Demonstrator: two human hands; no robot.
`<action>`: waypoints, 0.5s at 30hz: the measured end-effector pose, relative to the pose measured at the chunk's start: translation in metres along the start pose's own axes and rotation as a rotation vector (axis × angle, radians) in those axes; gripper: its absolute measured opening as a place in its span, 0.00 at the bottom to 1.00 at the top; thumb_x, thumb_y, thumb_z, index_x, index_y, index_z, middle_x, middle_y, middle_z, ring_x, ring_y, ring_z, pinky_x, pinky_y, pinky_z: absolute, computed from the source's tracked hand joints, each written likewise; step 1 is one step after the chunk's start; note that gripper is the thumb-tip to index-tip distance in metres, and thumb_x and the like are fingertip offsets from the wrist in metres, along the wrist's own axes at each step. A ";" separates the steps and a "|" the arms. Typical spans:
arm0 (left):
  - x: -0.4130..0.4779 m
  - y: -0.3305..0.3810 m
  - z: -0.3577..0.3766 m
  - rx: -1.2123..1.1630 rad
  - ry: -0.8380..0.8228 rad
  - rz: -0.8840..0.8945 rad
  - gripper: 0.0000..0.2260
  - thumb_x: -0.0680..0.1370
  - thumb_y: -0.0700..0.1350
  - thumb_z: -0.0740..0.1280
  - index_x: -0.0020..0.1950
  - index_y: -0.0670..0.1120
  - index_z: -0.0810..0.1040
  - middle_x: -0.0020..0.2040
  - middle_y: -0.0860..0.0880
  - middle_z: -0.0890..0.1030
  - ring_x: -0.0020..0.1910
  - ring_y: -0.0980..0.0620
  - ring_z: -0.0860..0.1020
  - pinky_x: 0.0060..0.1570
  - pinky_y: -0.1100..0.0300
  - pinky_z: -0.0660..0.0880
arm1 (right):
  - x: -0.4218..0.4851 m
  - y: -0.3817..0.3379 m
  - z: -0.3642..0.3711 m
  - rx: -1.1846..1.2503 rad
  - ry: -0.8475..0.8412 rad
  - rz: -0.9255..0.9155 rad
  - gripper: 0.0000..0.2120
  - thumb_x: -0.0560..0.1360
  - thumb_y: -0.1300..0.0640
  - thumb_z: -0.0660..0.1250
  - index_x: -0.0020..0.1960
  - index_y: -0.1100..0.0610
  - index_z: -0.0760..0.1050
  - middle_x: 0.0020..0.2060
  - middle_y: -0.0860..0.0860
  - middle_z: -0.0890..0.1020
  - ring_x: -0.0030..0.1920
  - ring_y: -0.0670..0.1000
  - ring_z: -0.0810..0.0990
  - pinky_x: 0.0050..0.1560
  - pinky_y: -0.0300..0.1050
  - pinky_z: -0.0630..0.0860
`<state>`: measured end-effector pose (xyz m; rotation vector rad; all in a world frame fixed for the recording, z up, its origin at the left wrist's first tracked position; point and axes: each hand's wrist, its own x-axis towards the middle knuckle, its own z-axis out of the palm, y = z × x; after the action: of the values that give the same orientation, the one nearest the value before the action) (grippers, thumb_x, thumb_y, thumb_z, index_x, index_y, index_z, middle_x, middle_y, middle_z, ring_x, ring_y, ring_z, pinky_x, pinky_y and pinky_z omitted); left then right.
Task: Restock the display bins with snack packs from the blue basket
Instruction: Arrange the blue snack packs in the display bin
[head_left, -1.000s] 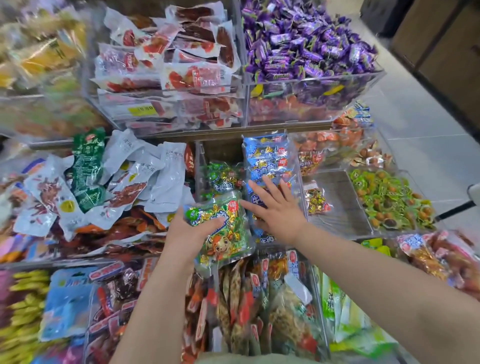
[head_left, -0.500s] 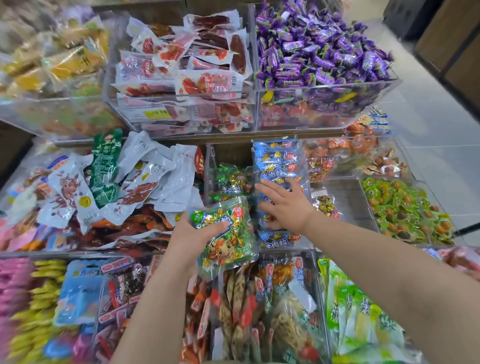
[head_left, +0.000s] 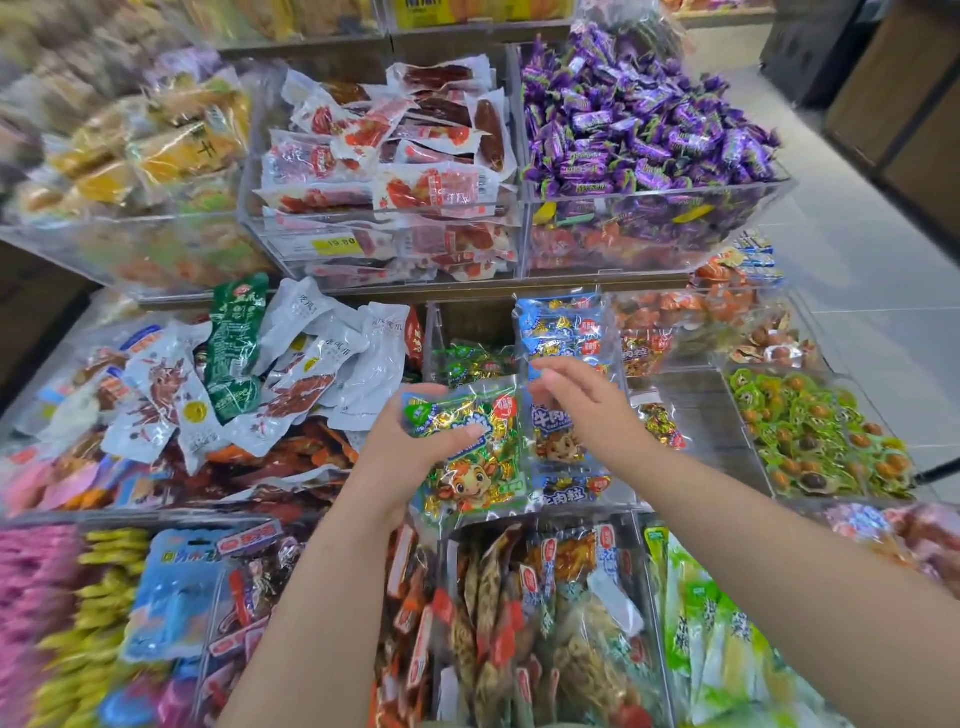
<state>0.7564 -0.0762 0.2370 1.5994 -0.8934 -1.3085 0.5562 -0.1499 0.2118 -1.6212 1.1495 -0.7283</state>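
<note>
Nearest, on edge in the front row: brown-and-red packs (head_left: 519, 623), with light green packs (head_left: 722, 654) to their right and, to the left, a blue pouch (head_left: 171, 592) and yellow sweets (head_left: 98, 597), all blurred. Just beyond, a green pack (head_left: 472, 457) gripped in the left hand (head_left: 405, 452), thumb laid across its front near the top, fingers curled behind, bottom edge hanging over the front row. Right hand (head_left: 592, 415) just beside it, over the blue packs (head_left: 563, 332), fingers bent downward, tips close to the green pack's upper right corner; cannot tell whether pinching anything. Right behind the held one, more green packs (head_left: 467, 361) lying low in their compartment, next to the blue packs. Off to the left, a heap of white pouches (head_left: 311, 364); off to the right, green sweets (head_left: 810, 431) in a tray of their own. Farthest, on the upper shelf, red sausage packs (head_left: 405, 156) and, beside them to the right, a mound of purple sweets (head_left: 639, 130).
</note>
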 end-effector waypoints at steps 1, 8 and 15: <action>0.002 0.002 0.000 -0.002 -0.010 0.011 0.28 0.53 0.55 0.83 0.50 0.61 0.77 0.57 0.45 0.82 0.51 0.46 0.83 0.52 0.46 0.80 | -0.003 -0.011 0.001 0.008 -0.042 0.025 0.14 0.73 0.40 0.64 0.58 0.37 0.70 0.47 0.40 0.79 0.48 0.36 0.77 0.56 0.41 0.75; 0.024 0.009 -0.001 0.095 -0.050 0.008 0.33 0.48 0.60 0.81 0.49 0.55 0.76 0.46 0.49 0.84 0.46 0.47 0.84 0.48 0.44 0.81 | -0.001 -0.037 0.008 -0.523 -0.174 -0.112 0.40 0.60 0.38 0.76 0.66 0.47 0.65 0.63 0.44 0.67 0.61 0.43 0.65 0.59 0.38 0.64; 0.039 0.006 -0.012 0.183 -0.068 0.062 0.29 0.53 0.58 0.82 0.48 0.53 0.76 0.43 0.53 0.84 0.40 0.55 0.83 0.38 0.60 0.78 | 0.024 -0.048 0.014 -0.802 -0.285 -0.105 0.26 0.59 0.38 0.76 0.44 0.46 0.63 0.37 0.44 0.74 0.35 0.46 0.70 0.32 0.43 0.66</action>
<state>0.7755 -0.1122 0.2295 1.6600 -1.1237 -1.2744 0.5936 -0.1639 0.2510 -2.3670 1.2205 -0.0589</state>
